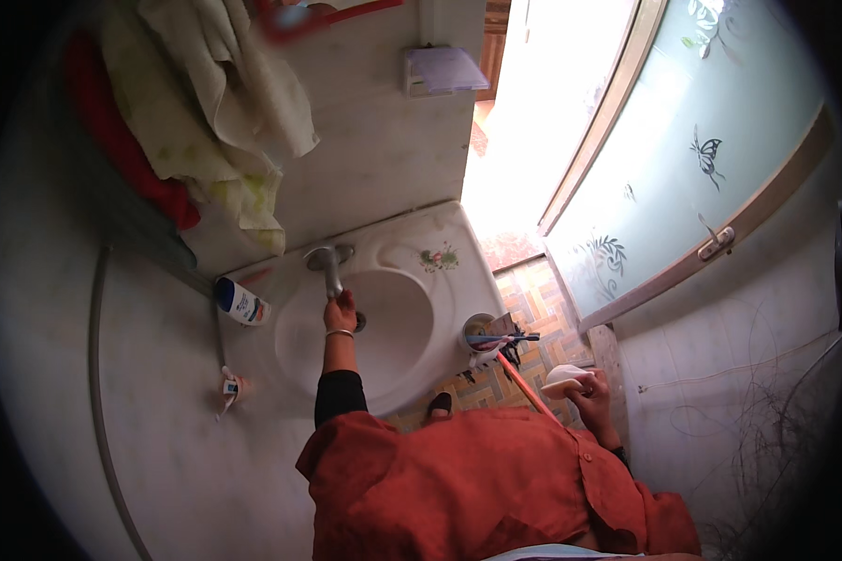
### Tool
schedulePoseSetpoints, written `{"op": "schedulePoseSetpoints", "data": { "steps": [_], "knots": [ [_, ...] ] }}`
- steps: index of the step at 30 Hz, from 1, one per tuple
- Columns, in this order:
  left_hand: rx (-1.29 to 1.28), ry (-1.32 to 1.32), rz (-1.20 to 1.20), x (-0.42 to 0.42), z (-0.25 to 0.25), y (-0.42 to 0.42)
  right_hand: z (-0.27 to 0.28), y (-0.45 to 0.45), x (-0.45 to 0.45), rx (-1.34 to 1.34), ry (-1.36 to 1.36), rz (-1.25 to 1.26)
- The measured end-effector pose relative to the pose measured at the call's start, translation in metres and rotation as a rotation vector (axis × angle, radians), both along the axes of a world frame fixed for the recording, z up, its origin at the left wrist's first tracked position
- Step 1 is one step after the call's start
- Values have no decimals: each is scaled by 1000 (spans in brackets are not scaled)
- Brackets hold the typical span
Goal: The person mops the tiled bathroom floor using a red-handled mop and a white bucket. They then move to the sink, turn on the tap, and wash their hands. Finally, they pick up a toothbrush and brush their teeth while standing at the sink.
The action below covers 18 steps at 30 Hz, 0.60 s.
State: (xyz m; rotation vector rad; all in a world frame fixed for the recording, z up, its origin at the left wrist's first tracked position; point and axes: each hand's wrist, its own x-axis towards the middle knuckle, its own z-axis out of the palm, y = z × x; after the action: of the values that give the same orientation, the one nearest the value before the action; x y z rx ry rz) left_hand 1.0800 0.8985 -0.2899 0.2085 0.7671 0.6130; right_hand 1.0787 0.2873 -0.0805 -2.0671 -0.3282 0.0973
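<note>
My left hand [339,312] reaches over the white washbasin [400,322], its fingers at the spout end of the metal faucet [332,270]. Whether they close around the spout is hard to tell. On the right, my right hand [593,400] holds a white and cream object [567,381], thin-edged and possibly a pad or a cloth, away from the basin. A mug [478,356] with toothbrushes [498,339] in it stands at the basin counter's right edge. A shampoo bottle [242,301] with a blue cap is left of the bowl.
Towels [210,126] hang at upper left. A purple-lidded box [445,69] is fixed to the wall. At right, a frosted glass door [673,161] stands open beside a bright doorway. A red pole [523,386] leans below the mug. Lower left of the counter is a small container [231,387].
</note>
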Motion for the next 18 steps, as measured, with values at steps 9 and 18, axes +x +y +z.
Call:
{"op": "schedulePoseSetpoints", "data": {
  "steps": [9, 18],
  "knots": [
    [-59, 35, -200, 19, 29, -31, -11, 1, -12, -79, -19, -35],
    [585, -16, -424, 130, 69, -104, 2, 15, -16, -84, 35, -176]
  ]
}}
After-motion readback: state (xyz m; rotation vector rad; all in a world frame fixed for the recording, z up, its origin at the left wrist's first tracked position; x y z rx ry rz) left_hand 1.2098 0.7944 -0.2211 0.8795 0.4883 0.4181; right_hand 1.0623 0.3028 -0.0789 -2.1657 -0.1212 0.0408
